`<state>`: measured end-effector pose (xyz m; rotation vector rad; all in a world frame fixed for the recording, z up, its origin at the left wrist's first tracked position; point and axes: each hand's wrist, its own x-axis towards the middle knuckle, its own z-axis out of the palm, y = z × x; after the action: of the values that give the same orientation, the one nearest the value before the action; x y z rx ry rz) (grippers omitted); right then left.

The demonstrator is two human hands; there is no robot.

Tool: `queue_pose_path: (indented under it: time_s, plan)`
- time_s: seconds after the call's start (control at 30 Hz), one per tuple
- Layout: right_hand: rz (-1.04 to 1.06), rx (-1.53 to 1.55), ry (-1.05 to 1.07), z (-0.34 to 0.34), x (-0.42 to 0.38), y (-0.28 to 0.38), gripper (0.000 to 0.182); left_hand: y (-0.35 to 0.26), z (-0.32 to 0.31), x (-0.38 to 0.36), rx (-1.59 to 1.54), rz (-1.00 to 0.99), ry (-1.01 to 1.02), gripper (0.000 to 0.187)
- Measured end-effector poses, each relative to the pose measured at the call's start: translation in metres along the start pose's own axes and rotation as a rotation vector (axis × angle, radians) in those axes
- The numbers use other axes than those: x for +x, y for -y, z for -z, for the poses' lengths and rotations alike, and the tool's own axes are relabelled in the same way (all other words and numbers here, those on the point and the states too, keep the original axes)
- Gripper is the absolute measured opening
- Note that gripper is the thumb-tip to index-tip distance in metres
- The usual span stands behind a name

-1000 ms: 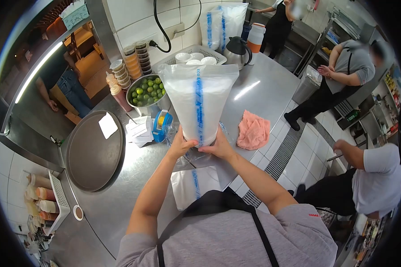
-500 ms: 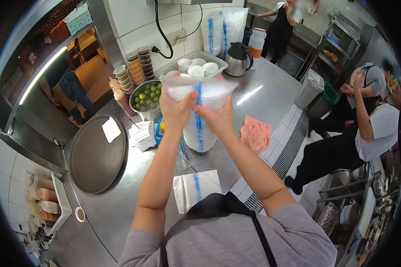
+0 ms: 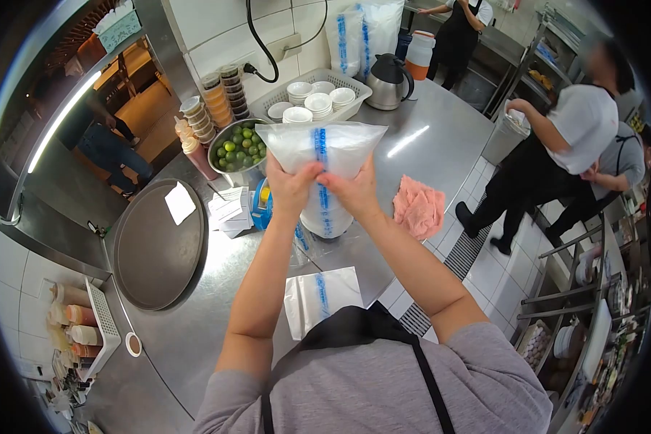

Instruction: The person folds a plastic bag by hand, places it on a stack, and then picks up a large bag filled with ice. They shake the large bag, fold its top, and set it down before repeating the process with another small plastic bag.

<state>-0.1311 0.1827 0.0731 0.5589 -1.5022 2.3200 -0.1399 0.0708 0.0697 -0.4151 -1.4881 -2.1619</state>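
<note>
A tall translucent plastic bag with a blue printed stripe stands upright on the steel counter, its wide top edge facing away from me. Its lower part is white and rounded, and the contents are hidden. My left hand wraps the bag's left side, and my right hand wraps the right. Both thumbs press on the front near the stripe, their tips almost meeting. Closer to my body lies a flat white bag with a similar blue stripe. Clear plastic wrap lies around the standing bag's base.
Limes fill a metal bowl behind my left hand. Further back are a basket of small white cups and a thermal jug. A pink cloth lies right, a round brown tray left. Co-workers stand right of the counter.
The bag's top edge has tilted toward upright and its front now shows more fully, both hands still around it. A co-worker on the right has moved farther back along the aisle.
</note>
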Motion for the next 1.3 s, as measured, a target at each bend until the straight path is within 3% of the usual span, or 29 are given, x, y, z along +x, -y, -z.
queue_pose_path:
  time_s: [0.07, 0.13, 0.33, 0.43, 0.5, 0.53, 0.57, 0.63, 0.67, 0.77, 0.87, 0.93, 0.97, 1.0, 1.03, 1.07, 1.1, 1.2, 1.27, 1.3]
  plan:
    - [0.049, -0.051, 0.042, 0.008, -0.007, -0.01, 0.088, 0.017, 0.01, -0.009, -0.033, 0.027, 0.033, 0.067]
    - [0.09, -0.099, 0.083, 0.016, -0.011, -0.02, 0.092, 0.042, 0.026, -0.019, -0.026, 0.055, 0.217, 0.079]
    - [-0.12, -0.177, 0.233, 0.046, -0.039, -0.042, 0.1, 0.076, 0.06, -0.044, 0.152, 0.258, 0.397, 0.088]
    - [-0.16, -0.41, 0.275, 0.065, -0.057, -0.045, 0.095, 0.076, 0.069, -0.055, 0.175, 0.318, 0.467, 0.087]
    - [0.041, -1.113, 0.509, 0.09, -0.068, -0.049, 0.086, 0.061, 0.077, -0.063, 0.292, 0.382, 0.476, 0.083]
    - [0.2, -1.599, 0.676, 0.108, -0.075, -0.043, 0.067, 0.046, 0.077, -0.066, 0.56, 0.2, 0.484, 0.079]
    - [0.154, -1.568, 0.508, 0.127, -0.08, -0.041, 0.056, 0.031, 0.078, -0.07, 0.825, 0.016, 0.482, 0.074]
    - [0.138, -1.676, 0.186, 0.159, -0.093, -0.033, 0.041, 0.012, 0.1, -0.096, 0.829, 0.04, 0.322, 0.066]
    - [0.17, -1.816, 0.024, 0.171, -0.104, -0.028, 0.036, -0.003, 0.103, -0.109, 0.835, 0.192, 0.227, 0.057]
    - [0.236, -1.643, 0.133, 0.208, -0.109, -0.048, 0.021, -0.018, 0.119, -0.143, 0.709, 0.359, 0.146, 0.031]
    - [0.262, -1.68, 0.158, 0.149, -0.109, -0.019, 0.019, -0.02, 0.12, -0.166, 0.765, 0.35, 0.129, 0.019]
    - [0.126, -1.237, 0.499, 0.131, -0.134, -0.038, 0.019, -0.03, 0.112, -0.173, 0.754, 0.368, 0.117, 0.015]
    - [-0.08, -1.068, 0.883, 0.098, -0.133, -0.019, 0.023, -0.033, 0.11, -0.176, 0.742, 0.402, 0.118, 0.015]
    - [-0.322, -0.725, 0.945, 0.091, -0.15, -0.02, 0.026, -0.034, 0.11, -0.179, 0.708, 0.435, 0.185, 0.015]
    - [-0.338, -0.733, 1.111, 0.08, -0.154, -0.019, 0.025, -0.035, 0.109, -0.182, 0.673, 0.465, 0.256, 0.016]
    - [-0.141, -0.819, 1.144, 0.077, -0.159, -0.023, 0.022, -0.041, 0.104, -0.18, 0.67, 0.499, 0.388, 0.018]
    - [-0.264, -0.795, 1.154, 0.074, -0.158, -0.022, 0.019, -0.046, 0.099, -0.18, 0.668, 0.539, 0.521, 0.02]
    - [-0.249, -0.767, 1.159, 0.076, -0.153, -0.029, 0.014, -0.047, 0.086, -0.182, 0.721, 0.492, 0.756, 0.042]
    - [-0.42, -0.749, 1.055, 0.071, -0.145, -0.021, 0.012, -0.043, 0.084, -0.187, 0.868, 0.371, 0.78, 0.042]
    - [-0.407, -0.754, 1.052, 0.069, -0.138, -0.017, 0.012, -0.043, 0.082, -0.185, 0.928, 0.328, 0.763, 0.038]
